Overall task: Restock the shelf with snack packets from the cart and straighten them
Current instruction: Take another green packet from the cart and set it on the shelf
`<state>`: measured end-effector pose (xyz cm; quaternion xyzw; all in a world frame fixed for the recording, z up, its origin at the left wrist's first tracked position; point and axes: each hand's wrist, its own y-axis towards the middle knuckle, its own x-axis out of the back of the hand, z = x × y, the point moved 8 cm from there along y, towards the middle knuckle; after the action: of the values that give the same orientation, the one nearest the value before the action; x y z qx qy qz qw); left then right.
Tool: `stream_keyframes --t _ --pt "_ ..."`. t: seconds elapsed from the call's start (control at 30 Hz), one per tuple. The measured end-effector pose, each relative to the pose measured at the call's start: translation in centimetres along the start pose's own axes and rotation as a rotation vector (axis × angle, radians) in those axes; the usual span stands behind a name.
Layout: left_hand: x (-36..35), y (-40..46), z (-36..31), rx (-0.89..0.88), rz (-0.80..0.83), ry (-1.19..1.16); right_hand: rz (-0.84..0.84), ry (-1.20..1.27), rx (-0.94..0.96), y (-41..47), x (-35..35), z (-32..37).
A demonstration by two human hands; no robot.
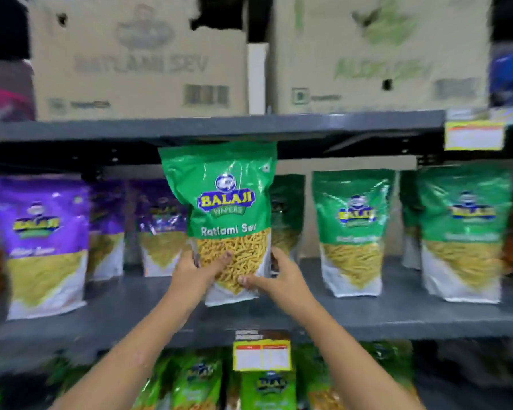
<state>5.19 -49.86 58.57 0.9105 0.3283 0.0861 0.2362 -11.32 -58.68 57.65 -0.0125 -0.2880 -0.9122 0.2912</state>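
A green Ratlami Sev packet (224, 202) stands upright at the middle of the grey shelf (367, 315), its top near the shelf board above. My left hand (194, 269) grips its lower left edge. My right hand (282, 276) holds its lower right corner, thumb across the front. Another green packet (288, 214) stands partly hidden right behind it.
Two green packets (353, 229) (465, 232) stand to the right, purple packets (46, 241) to the left. Cardboard boxes (139, 57) sit on the top shelf. A yellow price tag (261, 355) hangs on the shelf edge, with more green packets (267, 389) below. No cart is in view.
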Motion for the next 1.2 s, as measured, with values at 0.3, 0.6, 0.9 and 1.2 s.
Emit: stream_keyframes --t 0.3,0.6,0.9,1.2 --pt "-7.0 2.3 5.7 0.026 0.079 -0.020 -0.061 -0.076 -0.137 2.3 3.6 -7.6" --pt "-8.3 3.5 6.6 0.067 0.139 -0.119 -0.077 -0.101 -0.147 3.5 4.0 -8.9" --pt "-8.1 3.2 7.5 0.143 0.125 -0.159 -0.049 -0.144 -0.128 3.5 3.8 -8.9" --pt "2.1 -7.4 3.8 0.107 -0.076 -0.161 -0.397 -0.449 0.269 -2.6 1.5 -1.9"
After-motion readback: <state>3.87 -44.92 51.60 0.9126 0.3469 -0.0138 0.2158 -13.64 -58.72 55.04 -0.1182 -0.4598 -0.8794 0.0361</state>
